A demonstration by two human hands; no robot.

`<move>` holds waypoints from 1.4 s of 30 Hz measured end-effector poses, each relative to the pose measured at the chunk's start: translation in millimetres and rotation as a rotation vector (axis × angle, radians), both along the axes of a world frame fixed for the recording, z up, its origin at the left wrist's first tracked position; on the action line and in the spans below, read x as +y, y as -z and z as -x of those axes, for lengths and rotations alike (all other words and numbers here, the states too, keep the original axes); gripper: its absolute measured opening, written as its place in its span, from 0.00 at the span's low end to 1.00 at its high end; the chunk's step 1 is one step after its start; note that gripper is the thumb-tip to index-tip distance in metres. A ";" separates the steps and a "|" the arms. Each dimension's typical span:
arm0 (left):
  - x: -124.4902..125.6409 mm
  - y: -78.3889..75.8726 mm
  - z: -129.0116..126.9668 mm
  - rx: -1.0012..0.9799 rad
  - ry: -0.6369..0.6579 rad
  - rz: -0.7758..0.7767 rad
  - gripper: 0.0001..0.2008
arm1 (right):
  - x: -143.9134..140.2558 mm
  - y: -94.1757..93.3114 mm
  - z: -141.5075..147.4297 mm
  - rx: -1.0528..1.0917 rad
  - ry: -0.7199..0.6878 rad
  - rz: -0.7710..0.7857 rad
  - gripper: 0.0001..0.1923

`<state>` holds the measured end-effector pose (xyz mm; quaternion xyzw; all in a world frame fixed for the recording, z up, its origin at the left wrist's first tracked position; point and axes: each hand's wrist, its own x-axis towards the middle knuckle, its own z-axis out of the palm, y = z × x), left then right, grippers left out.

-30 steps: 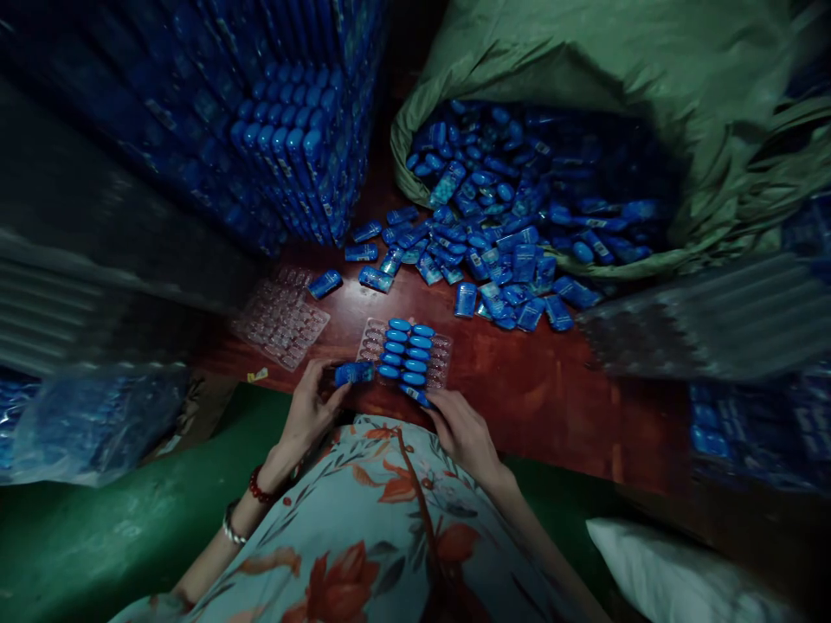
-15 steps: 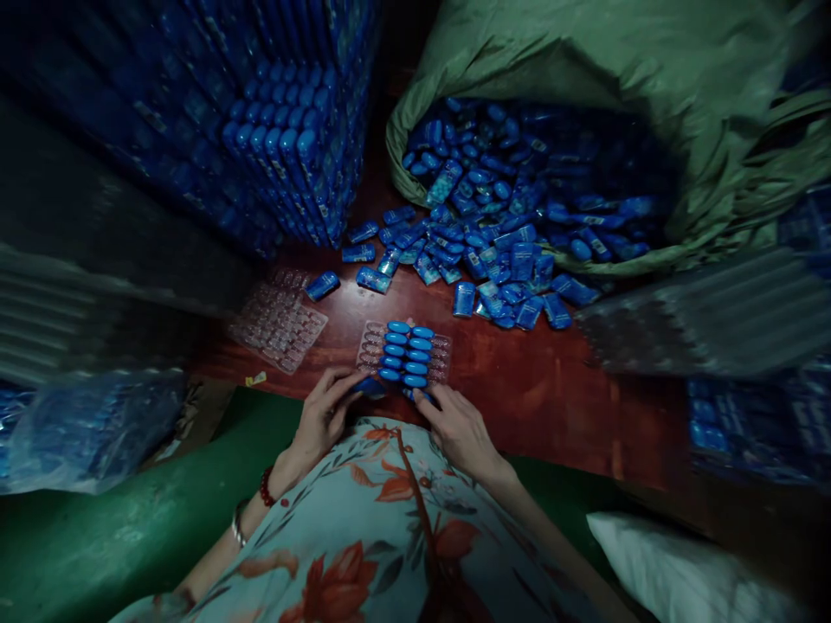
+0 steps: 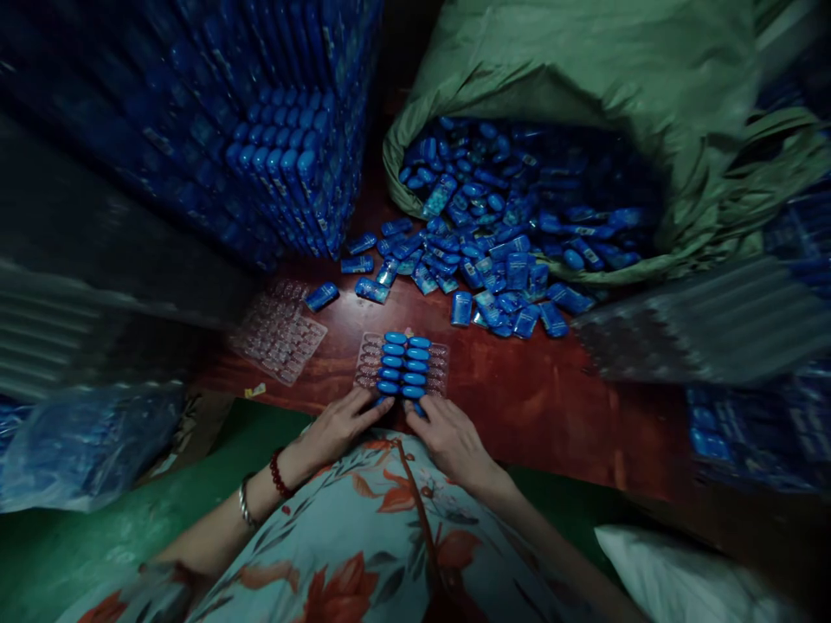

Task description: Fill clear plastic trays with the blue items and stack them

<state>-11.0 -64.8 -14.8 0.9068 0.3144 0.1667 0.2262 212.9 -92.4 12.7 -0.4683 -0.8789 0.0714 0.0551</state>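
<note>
A clear plastic blister tray (image 3: 367, 356) lies on the table in front of me. Two columns of small blue containers (image 3: 414, 366) with rounded ends fill its middle, leaving the outer moulded slots bare. At the near end of the left column, my left hand (image 3: 341, 424) has its fingers closed on a small blue container, mostly covered by the fingertips. My right hand (image 3: 451, 437) grips another beside it, at the near end of the right column; only a bit of blue shows. Both wrists rest close to my floral clothing.
Loose blue containers (image 3: 516, 270) spill from a green sack (image 3: 584, 82) at the back. Tall stacks of filled trays (image 3: 286, 160) rise at the back left. Bare clear trays (image 3: 282, 333) lie left, and more are stacked (image 3: 707, 324) at right. A yellow scrap (image 3: 255, 391) sits near the table edge.
Both hands have moved inward, bringing their blue containers from beside the tray's near edge up against the ends of the two columns. The view has shifted slightly.
</note>
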 end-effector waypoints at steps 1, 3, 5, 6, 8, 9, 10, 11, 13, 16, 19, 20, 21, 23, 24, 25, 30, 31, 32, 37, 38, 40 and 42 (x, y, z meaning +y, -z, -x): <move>2.8 -1.6 -1.4 0.016 0.026 -0.017 0.23 | -0.8 0.7 3.5 -0.010 0.009 -0.002 0.14; 8.5 -5.1 -4.4 0.057 0.076 -0.044 0.21 | -1.1 3.1 8.3 -0.007 0.038 -0.006 0.14; 13.2 -8.1 -6.7 0.086 0.107 -0.064 0.20 | 0.5 6.5 8.8 0.016 0.061 -0.017 0.14; 15.1 -9.2 -7.4 0.089 0.115 -0.077 0.20 | 1.7 8.3 7.5 0.027 0.066 -0.027 0.14; 18.6 -10.1 -7.7 0.079 0.110 -0.120 0.20 | 3.4 11.4 2.8 0.048 0.062 -0.057 0.16; 20.9 -10.0 -7.7 0.062 0.103 -0.150 0.20 | 3.4 12.7 -0.1 0.063 0.061 -0.079 0.17; 24.3 -9.6 -7.7 0.035 0.088 -0.180 0.19 | 2.8 13.8 -3.1 0.082 0.069 -0.101 0.17; 29.1 -9.0 -8.1 -0.003 0.061 -0.207 0.19 | 1.7 14.7 -6.1 0.108 0.082 -0.121 0.18; 45.3 -7.5 -10.4 -0.096 -0.058 -0.220 0.18 | 0.7 16.3 -12.3 0.178 0.133 -0.155 0.17; 86.2 -4.5 -18.8 -0.164 -0.408 -0.134 0.15 | 13.0 18.8 -24.6 0.318 0.252 -0.186 0.16; 134.0 1.4 -31.0 -0.025 -0.700 -0.031 0.18 | 51.5 20.9 -42.7 0.461 0.427 -0.174 0.15; 147.4 4.1 -35.0 0.045 -0.741 -0.004 0.20 | 68.6 21.1 -49.2 0.480 0.492 -0.162 0.15; 158.7 7.1 -38.7 0.110 -0.760 0.023 0.21 | 86.3 20.8 -55.2 0.468 0.547 -0.149 0.15; 173.5 13.2 -44.2 0.190 -0.757 0.074 0.21 | 119.4 19.5 -63.9 0.380 0.619 -0.112 0.16; 177.5 16.2 -45.8 0.203 -0.743 0.094 0.21 | 133.0 18.6 -66.0 0.305 0.637 -0.083 0.16; 179.5 18.9 -46.6 0.201 -0.727 0.108 0.20 | 144.0 17.5 -66.6 0.221 0.642 -0.047 0.18; 175.3 26.9 -42.3 0.036 -0.630 0.121 0.13 | 163.2 13.4 -55.5 -0.097 0.529 0.130 0.29; 173.3 26.8 -40.7 -0.015 -0.617 0.123 0.12 | 163.0 13.0 -53.6 -0.116 0.524 0.145 0.29; 171.0 25.8 -39.0 -0.058 -0.615 0.123 0.10 | 162.6 12.7 -52.7 -0.127 0.531 0.154 0.29; 150.3 7.6 -23.7 -0.142 -0.652 0.073 0.06 | 157.8 15.3 -67.6 -0.078 0.560 0.201 0.16; 143.9 2.4 -18.6 -0.164 -0.644 0.072 0.07 | 154.9 16.7 -73.4 -0.052 0.545 0.216 0.12; 129.9 -6.3 -7.0 -0.215 -0.640 0.097 0.09 | 146.0 20.1 -84.7 0.005 0.512 0.237 0.07; 116.0 -10.0 4.2 -0.257 -0.662 0.148 0.13 | 133.6 23.5 -92.5 0.062 0.490 0.243 0.05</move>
